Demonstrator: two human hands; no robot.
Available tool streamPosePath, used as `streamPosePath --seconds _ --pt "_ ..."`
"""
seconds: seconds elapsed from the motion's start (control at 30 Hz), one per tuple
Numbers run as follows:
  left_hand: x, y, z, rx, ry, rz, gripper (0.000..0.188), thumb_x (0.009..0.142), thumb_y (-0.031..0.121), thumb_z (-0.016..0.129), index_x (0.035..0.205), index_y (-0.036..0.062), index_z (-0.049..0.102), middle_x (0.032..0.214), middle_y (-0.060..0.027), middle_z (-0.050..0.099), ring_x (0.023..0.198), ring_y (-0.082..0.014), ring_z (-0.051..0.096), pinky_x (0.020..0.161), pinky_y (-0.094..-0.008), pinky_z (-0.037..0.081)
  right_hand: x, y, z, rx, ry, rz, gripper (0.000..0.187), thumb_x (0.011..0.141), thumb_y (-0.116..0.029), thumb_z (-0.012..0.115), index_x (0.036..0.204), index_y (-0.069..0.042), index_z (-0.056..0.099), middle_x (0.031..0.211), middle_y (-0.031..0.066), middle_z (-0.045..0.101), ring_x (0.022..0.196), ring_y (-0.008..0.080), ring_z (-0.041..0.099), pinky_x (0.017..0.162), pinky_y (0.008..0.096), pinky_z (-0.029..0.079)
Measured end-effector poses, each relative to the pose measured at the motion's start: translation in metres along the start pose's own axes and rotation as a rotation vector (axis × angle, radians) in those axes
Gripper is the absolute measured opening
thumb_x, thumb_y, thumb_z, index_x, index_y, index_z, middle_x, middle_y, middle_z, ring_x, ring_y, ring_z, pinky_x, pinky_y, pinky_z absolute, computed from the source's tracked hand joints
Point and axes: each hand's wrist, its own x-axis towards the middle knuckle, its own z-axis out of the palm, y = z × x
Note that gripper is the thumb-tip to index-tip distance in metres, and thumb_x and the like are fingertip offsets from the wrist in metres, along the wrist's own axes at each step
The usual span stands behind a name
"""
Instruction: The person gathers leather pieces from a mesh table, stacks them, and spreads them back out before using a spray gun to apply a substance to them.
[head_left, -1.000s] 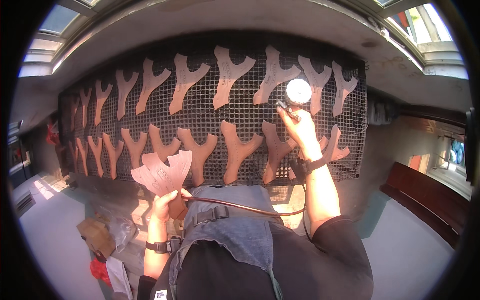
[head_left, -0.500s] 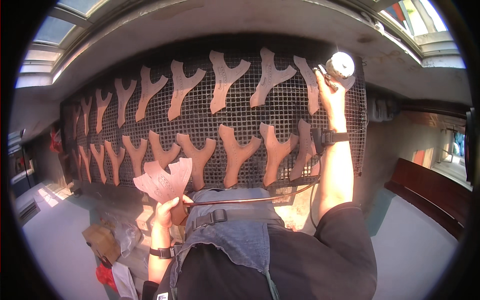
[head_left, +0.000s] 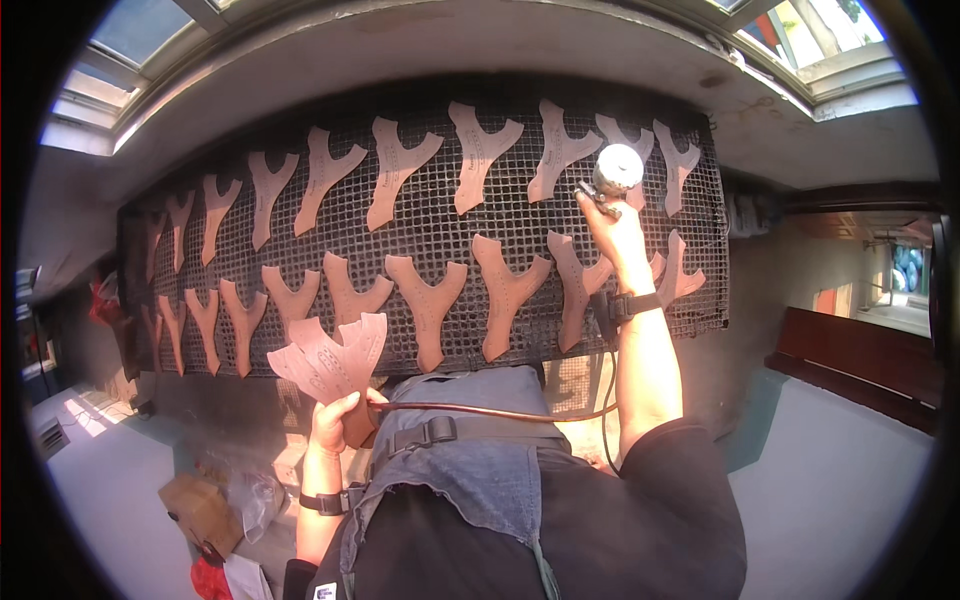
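My left hand (head_left: 333,425), at the lower left in front of my body, is closed on a fanned stack of pinkish-brown, Y-shaped leather pieces (head_left: 328,362). Out over the far right of a black mesh rack (head_left: 335,245), my right hand (head_left: 622,245) grips a spray gun (head_left: 598,200) with a round white cup (head_left: 619,168) on it. Two rows of similar Y-shaped pieces (head_left: 482,160) lie flat on the mesh. Gun and hand cover parts of the pieces beneath them. A reddish-brown hose (head_left: 480,407) stretches across my waist from beside my left hand toward my right arm.
A pale wall (head_left: 400,55) with windows runs behind the rack. White surfaces flank me, with a dark red wooden board (head_left: 850,365) on the right. A cardboard box (head_left: 202,512) and a clear plastic bag (head_left: 258,500) sit low on the left.
My right hand has brought the spray gun leftward and nearer, uncovering pieces at the rack's right end. The rows appear shifted rightward in view. My left hand keeps its stack in place.
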Motion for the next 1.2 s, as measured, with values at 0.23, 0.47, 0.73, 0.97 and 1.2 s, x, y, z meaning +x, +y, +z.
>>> streamPosePath --seconds 0.23,0.47,0.73,0.97,1.2 --pt "-0.023 0.009 -0.081 -0.026 -0.016 0.043 0.034 0.088 0.02 0.064 0.102 -0.0107 0.069 0.095 -0.0214 0.073 0.09 -0.0313 0.07 0.088 -0.0407 0.055 -0.088 -0.011 0.055 0.109 -0.029 0.095 0.038 0.093 -0.04 0.074 0.108 -0.005 0.077 0.086 0.0104 0.076 0.081 0.0149 0.071 0.076 0.0311 0.053" --pt "-0.017 0.033 -0.097 0.023 -0.035 0.029 0.036 0.088 0.024 0.065 0.102 -0.0085 0.071 0.096 -0.021 0.075 0.092 -0.0292 0.071 0.089 -0.0393 0.054 -0.072 -0.05 0.086 0.242 -0.048 0.016 0.035 0.095 -0.034 0.075 0.11 -0.003 0.076 0.084 0.0051 0.075 0.077 0.0092 0.064 0.073 0.0279 0.05" --pt "0.0 0.05 -0.074 -0.015 0.027 0.029 0.039 0.086 0.025 0.065 0.103 -0.0098 0.069 0.096 -0.022 0.074 0.091 -0.0315 0.072 0.089 -0.0409 0.055 0.046 -0.101 0.087 0.121 0.215 -0.206 0.038 0.093 -0.044 0.072 0.102 -0.007 0.076 0.086 0.0163 0.074 0.079 0.0301 0.074 0.074 0.0379 0.054" --pt "0.01 0.061 -0.055 0.003 0.094 -0.023 0.037 0.085 0.021 0.065 0.103 -0.0111 0.069 0.096 -0.0232 0.074 0.091 -0.0333 0.071 0.091 -0.0421 0.054 0.097 -0.097 0.087 0.062 -0.012 -0.126 0.044 0.092 -0.051 0.071 0.105 -0.01 0.078 0.09 0.0167 0.076 0.087 0.0324 0.075 0.08 0.0397 0.055" --pt "0.015 0.062 -0.048 -0.001 0.121 -0.076 0.039 0.085 0.022 0.066 0.105 -0.0111 0.068 0.096 -0.0223 0.074 0.092 -0.0334 0.071 0.091 -0.0423 0.054 0.108 -0.064 0.08 0.061 0.021 -0.14 0.04 0.092 -0.047 0.072 0.101 -0.009 0.078 0.087 0.0165 0.076 0.085 0.0314 0.075 0.078 0.0399 0.056"
